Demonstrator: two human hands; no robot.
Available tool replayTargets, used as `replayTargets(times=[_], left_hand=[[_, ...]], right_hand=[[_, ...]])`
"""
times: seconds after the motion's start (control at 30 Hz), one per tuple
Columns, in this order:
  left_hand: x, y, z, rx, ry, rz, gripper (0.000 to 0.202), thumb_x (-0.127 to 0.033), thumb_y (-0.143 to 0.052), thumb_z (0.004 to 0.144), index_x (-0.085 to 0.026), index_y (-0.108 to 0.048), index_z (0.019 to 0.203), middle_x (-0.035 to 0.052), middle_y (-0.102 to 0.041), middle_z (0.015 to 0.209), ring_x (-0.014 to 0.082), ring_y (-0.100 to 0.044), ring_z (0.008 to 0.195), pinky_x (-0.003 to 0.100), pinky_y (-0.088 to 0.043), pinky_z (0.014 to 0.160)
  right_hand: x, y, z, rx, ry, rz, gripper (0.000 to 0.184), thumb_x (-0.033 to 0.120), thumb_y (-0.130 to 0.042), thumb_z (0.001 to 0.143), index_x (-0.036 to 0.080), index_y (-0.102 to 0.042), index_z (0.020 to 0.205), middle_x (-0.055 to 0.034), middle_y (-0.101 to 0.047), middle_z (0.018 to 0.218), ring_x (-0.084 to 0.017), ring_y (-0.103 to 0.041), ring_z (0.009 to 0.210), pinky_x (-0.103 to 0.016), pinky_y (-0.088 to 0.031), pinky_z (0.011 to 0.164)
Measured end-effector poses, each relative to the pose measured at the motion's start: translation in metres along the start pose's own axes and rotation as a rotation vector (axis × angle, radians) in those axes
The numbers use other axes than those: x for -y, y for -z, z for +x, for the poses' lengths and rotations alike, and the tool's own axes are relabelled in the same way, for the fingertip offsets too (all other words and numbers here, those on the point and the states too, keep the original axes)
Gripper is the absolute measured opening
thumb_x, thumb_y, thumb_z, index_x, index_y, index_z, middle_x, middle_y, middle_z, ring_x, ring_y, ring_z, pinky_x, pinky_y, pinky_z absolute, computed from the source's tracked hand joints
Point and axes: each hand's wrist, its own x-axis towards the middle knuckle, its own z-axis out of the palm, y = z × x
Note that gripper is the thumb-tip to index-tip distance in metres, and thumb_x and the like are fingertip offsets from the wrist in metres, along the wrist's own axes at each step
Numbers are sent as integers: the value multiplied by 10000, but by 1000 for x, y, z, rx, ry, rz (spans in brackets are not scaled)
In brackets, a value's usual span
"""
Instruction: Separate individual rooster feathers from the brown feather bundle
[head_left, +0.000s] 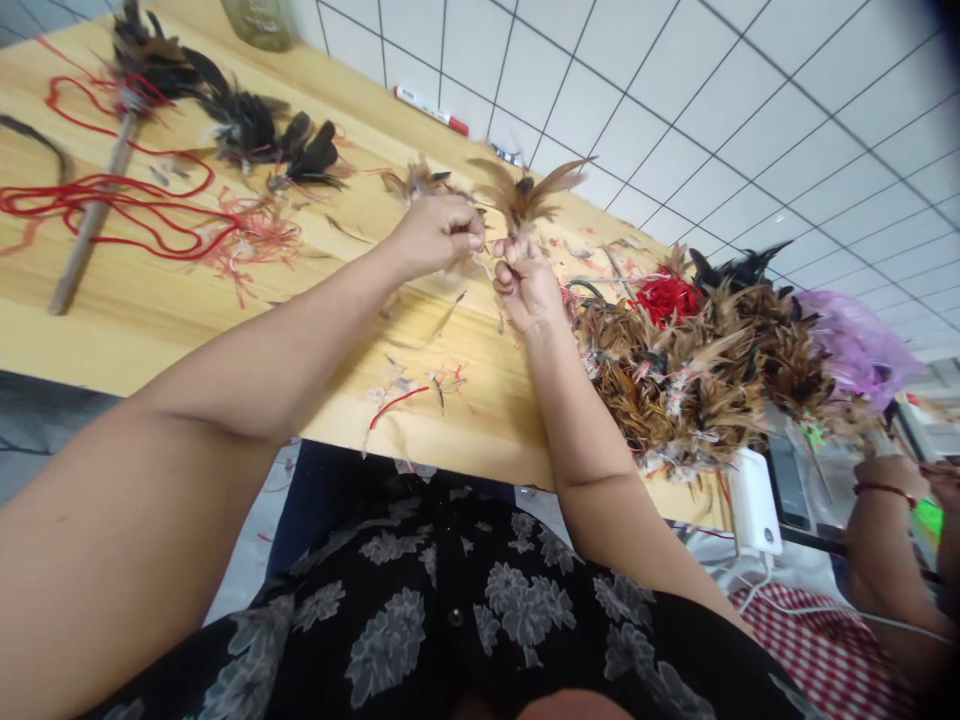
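My right hand [525, 285] is closed in a pinch round the base of a small brown feather bundle [525, 192], which fans upward above the wooden table [150, 320]. My left hand [439, 232] is closed just left of it, its fingertips pinched together close to the bundle's base; what they hold is too small to make out. Both hands hover over the middle of the table.
A pile of brown feather bundles [697, 370] with a red bundle [667, 296] lies to the right. Black feathers [247, 125], red cord [112, 200] and a stick [86, 235] lie at left. A marker [431, 108] sits at the far edge. Another person's arm [885, 500] is at right.
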Motion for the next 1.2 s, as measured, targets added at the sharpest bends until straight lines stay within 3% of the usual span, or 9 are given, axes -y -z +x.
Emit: replayTargets(times=[0.1,0.2,0.37,0.5,0.67,0.8,1.0,1.1,1.2], left_hand=[[-15,0,-6,-7,51,6,163,-420,-776,945,-285,-765,854,91,-843,1001,332,-806,1059,547,-656,1036],[-34,0,-8,4,36,-59,171,-372,-811,944,-268,-735,832,112,-879,1117,332,-817,1161,542,-653,1120],[-52,-9,-10,-14,73,-296,342,-471,-859,1014,-237,-666,856,157,-893,1229,324,-840,1213,502,-673,1077],[-50,-14,-12,-34,163,-450,479,-639,-824,1091,-246,-613,918,120,-861,1047,258,-835,954,422,-678,908],[-43,-13,-10,-98,239,-522,299,-472,-833,1032,-234,-662,972,87,-827,992,211,-783,832,378,-659,835],[-42,-10,-9,-38,164,-620,244,-332,-895,882,-230,-704,994,60,-816,964,208,-778,831,378,-669,836],[-48,2,-9,18,188,-383,122,-285,-841,1004,-236,-729,1005,69,-829,928,278,-858,981,446,-706,939],[-47,5,-7,23,149,-429,70,-213,-818,958,-223,-762,999,68,-846,934,265,-850,958,446,-693,920],[-45,7,-5,31,88,-501,133,-151,-791,877,-205,-811,997,53,-871,935,212,-816,899,385,-664,874]], right_hand=[[0,0,0,-44,-125,180,279,53,-653,1084,253,-519,943,95,-611,806,-56,-410,573,-134,-291,519],[0,-1,1,-64,-206,249,275,51,-648,1103,252,-523,962,102,-616,777,-57,-429,565,-128,-281,507],[-2,-7,1,-59,-303,252,296,94,-727,1093,252,-522,949,110,-556,721,-63,-437,550,-127,-274,493],[-3,-8,-1,7,-325,226,250,100,-676,1124,248,-542,973,102,-581,741,-54,-420,548,-118,-273,501],[-1,-10,-6,61,-347,250,239,142,-628,1161,255,-523,978,92,-594,739,-66,-430,555,-122,-287,505],[-3,-11,-6,75,-336,225,265,164,-672,1152,262,-504,972,88,-581,754,-70,-445,579,-128,-303,520],[-8,-10,-3,108,-341,230,298,224,-653,1183,262,-494,934,65,-574,770,-99,-461,612,-158,-338,515],[-8,-9,-5,164,-329,271,313,280,-632,1216,263,-486,939,58,-564,799,-101,-455,627,-159,-349,521],[-6,-8,-7,212,-348,343,313,260,-504,1261,256,-482,949,52,-563,823,-90,-461,631,-141,-369,526]])
